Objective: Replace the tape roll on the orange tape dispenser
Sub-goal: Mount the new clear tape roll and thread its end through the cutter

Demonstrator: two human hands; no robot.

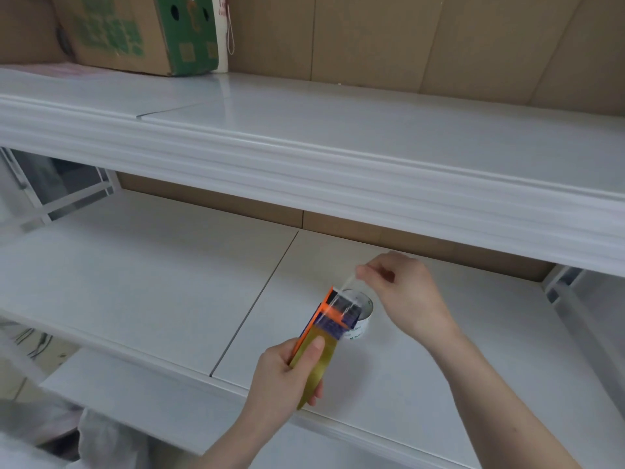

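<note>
My left hand (287,374) grips the orange tape dispenser (324,314) together with the yellowish tape roll (316,363) mounted in it, thumb pressed on the roll's face. A strip of clear tape (348,289) runs from the dispenser's front up to my right hand (402,292), which pinches the tape's free end between thumb and fingers. Behind the dispenser, a white cardboard tape core (362,319) stands on the lower shelf (169,282), partly hidden by the dispenser.
An upper white shelf (338,147) overhangs the work area close above my right hand. A cardboard box with green print (135,32) sits at its back left. Brown cardboard panels line the wall behind. White metal frame posts (561,289) stand at the right.
</note>
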